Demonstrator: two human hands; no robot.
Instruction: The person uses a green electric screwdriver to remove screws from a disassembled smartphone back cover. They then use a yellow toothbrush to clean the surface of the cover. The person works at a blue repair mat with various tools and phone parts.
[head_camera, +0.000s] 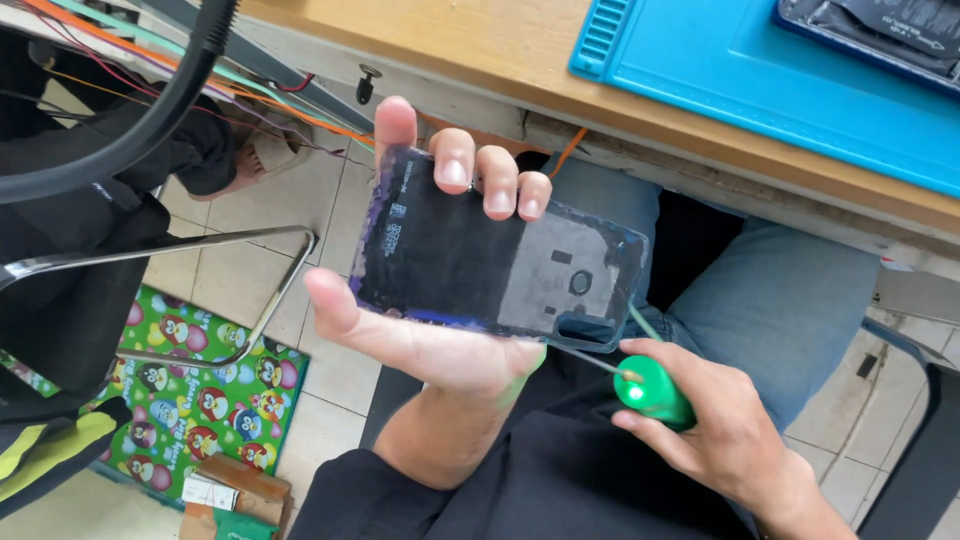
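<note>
- Your left hand (440, 340) holds a dark phone back cover (495, 250) below the table edge, over your lap. The thumb presses one long edge and the four fingertips (452, 172) curl over the opposite long edge, so the cover is clamped across its width.
- The cover is tilted, its inner face turned up to you. It is glossy black with a bluish rim, and it has small cutouts near its right end: a round one and two rectangular ones.
- Your right hand (725, 430) is closed around the green handle of a thin-shafted tool (652, 392), probably a small screwdriver. The metal shaft runs up and to the left, and its tip lies at the lower right corner of the cover, just under the edge; whether it touches is hard to tell.
- Above the hands, a wooden table (480, 40) runs across the top, with a blue work mat (760, 80) lying on it. At the mat's upper right corner rests a dark opened device (880, 30), only partly in view.
- Your legs in blue jeans (790, 300) sit beneath the table.
- To the left, a chrome chair frame (200, 250) stands on a tiled floor, with a colourful cartoon-printed sheet (200, 400) lying under it. Orange and green wires (200, 80) run beneath the table edge.
</note>
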